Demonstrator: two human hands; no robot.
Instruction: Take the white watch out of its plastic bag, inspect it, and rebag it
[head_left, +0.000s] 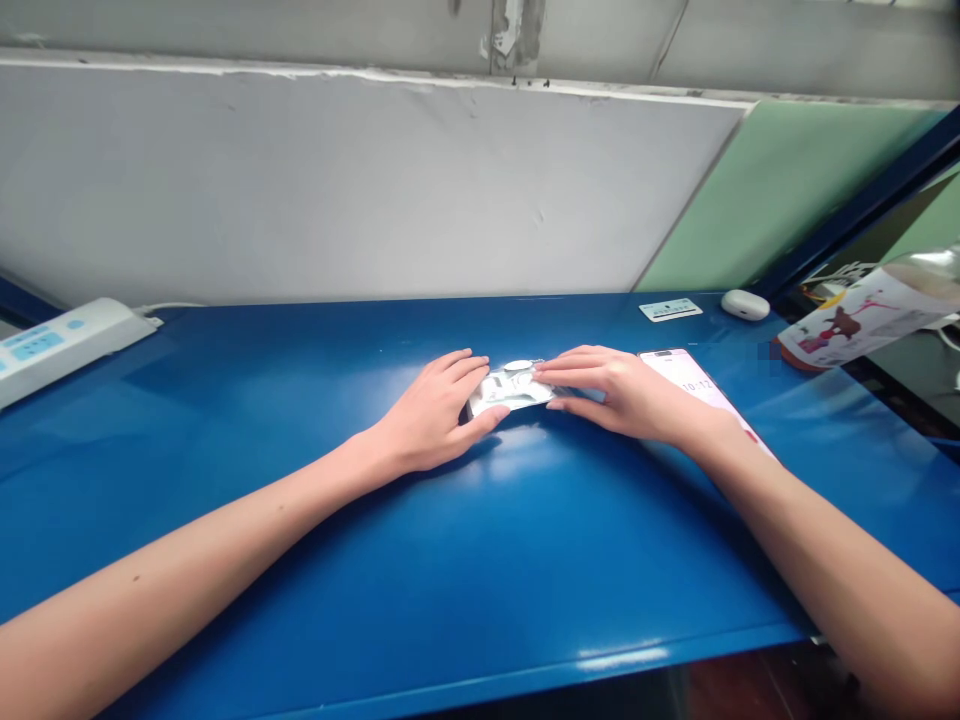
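Note:
A flat, glossy phone case [517, 385] with white patterning, see-through edges and a round white piece on its far side lies on the blue table [420, 560]. My left hand [435, 415] holds its left end, thumb along the near edge and fingers at the far side. Around the right end, my right hand [611, 390] has its fingertips on top and its thumb at the near corner. The fingers cover both ends of the case. Partly beneath my right wrist lies a phone [694, 385] with a lit pink-white screen.
A white card [670, 310] and a white earbud case [745, 305] lie at the back right. Beyond them, a bottle with a printed label [862, 315] leans at the right edge. At the far left is a white power strip [67, 345]. A wall [360, 190] bounds the back.

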